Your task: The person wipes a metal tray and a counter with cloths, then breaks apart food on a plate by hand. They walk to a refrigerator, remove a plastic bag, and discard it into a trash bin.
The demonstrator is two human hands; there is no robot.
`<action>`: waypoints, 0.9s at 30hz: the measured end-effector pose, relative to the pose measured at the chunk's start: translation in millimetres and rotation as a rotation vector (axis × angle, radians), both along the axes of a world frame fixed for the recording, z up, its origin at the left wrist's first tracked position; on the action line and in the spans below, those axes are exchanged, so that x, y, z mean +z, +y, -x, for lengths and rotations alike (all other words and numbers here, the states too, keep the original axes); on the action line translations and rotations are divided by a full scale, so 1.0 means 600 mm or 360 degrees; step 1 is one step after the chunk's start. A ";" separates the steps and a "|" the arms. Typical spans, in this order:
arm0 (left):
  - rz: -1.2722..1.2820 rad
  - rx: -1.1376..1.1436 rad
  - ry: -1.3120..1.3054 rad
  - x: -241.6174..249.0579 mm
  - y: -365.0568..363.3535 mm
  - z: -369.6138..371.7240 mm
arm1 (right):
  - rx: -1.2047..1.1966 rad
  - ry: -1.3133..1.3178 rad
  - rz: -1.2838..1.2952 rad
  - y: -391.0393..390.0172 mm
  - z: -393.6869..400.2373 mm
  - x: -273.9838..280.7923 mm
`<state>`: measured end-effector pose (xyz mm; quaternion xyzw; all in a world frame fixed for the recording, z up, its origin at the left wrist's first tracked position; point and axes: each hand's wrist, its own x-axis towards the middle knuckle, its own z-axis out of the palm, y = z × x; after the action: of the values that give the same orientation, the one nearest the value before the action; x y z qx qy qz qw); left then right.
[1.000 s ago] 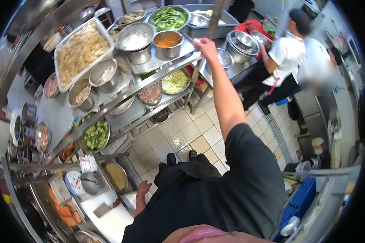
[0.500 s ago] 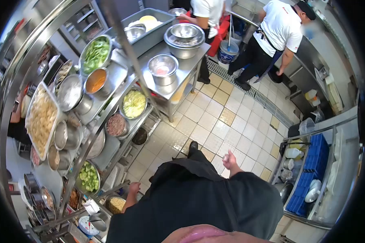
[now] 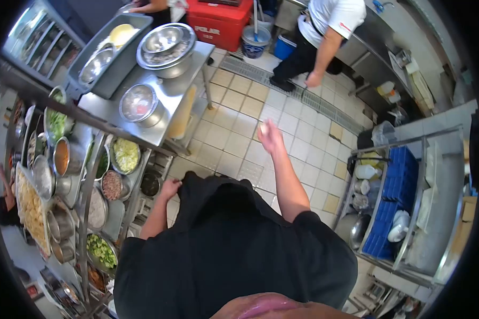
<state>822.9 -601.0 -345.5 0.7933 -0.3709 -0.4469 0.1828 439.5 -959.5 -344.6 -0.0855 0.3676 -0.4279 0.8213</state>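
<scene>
- Head view: the person's right hand [image 3: 272, 138] is stretched forward above the tiled floor [image 3: 239, 141], its fingers curled in around a small pale thing [image 3: 263, 128] at the fingertips, too small to identify.
- The left hand [image 3: 170, 189] is lower and nearer the body, fingers loosely bent beside the black garment [image 3: 218, 228]; whether it grips or touches anything cannot be told.
- Just left of the left hand is a dark round container [image 3: 152, 183] in the rack, with a bowl of reddish-brown food [image 3: 113, 185] further left.
- Ahead and to the left of that hand is a bowl of shredded greens [image 3: 125, 154].
- Beyond the left hand, and left of the right hand, a steel table [image 3: 171, 95] bears a metal pot [image 3: 139, 105].
- Past the right hand, further forward and to its right, stands a co-worker in a white shirt [image 3: 335, 16].
- Well to the right of the right hand are blue crates [image 3: 402, 173].
</scene>
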 end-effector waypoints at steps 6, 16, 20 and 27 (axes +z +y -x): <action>0.0125 -0.0110 0.0033 0.041 -0.186 0.017 | 0.0111 -0.0451 0.0977 -0.113 -0.078 0.445; 0.0289 -0.0148 0.0500 0.095 -0.489 0.061 | 0.0337 -0.0745 0.0025 -0.236 -0.197 0.282; 0.0379 -0.0329 0.0649 0.167 -0.674 0.069 | 0.0742 -0.0100 -0.0293 -0.322 -0.157 0.181; 0.0853 -0.0322 0.0790 0.280 -0.858 0.044 | 0.0151 0.0914 -0.0306 -0.342 0.207 -0.001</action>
<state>796.5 -1115.9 -177.5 0.5441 -0.4956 -0.5285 0.4230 315.6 -1164.6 -345.0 -0.1420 0.6191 -0.3106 0.7072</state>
